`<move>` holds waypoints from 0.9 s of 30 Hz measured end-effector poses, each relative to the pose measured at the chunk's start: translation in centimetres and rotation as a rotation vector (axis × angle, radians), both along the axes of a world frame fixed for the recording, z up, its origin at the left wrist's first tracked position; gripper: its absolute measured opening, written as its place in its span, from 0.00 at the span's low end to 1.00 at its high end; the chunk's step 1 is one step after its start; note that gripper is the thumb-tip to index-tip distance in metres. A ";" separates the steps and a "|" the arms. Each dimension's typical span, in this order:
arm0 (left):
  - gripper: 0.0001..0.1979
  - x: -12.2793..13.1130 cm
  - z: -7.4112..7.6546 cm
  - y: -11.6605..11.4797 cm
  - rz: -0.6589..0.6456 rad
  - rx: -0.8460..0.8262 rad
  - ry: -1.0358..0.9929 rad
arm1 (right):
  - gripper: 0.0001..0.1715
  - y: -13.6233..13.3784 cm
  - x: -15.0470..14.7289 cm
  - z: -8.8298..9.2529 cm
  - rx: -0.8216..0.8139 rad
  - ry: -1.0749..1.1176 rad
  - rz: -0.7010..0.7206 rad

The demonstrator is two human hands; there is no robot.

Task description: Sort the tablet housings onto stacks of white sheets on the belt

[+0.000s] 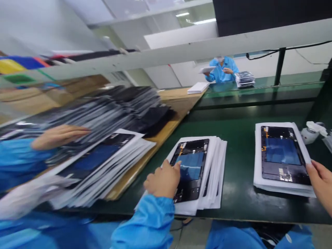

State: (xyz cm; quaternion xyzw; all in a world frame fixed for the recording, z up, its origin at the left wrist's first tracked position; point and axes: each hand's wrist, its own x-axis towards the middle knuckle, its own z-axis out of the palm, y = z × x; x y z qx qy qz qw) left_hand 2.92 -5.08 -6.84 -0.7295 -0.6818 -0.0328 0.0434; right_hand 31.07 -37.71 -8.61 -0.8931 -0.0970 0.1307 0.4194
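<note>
My left hand, in a blue sleeve, rests with curled fingers on the near left part of the middle stack of white sheets. The stack's top piece is a dark tablet panel with a blue rectangle. My right hand comes in from the right edge. Its fingertips touch the near right corner of a second stack, topped by a similar dark panel. Most of that hand is cut off by the frame.
Left of me, a co-worker's hand in a blue sleeve lies on a large, blurred pile of panels and sheets on a wooden board. The green bench runs back to another person in blue beside two stacks.
</note>
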 end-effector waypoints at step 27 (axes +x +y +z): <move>0.15 16.4 1.2 -14.2 -0.537 -0.465 -0.917 | 0.17 2.6 -1.9 4.8 -0.011 -0.312 -0.042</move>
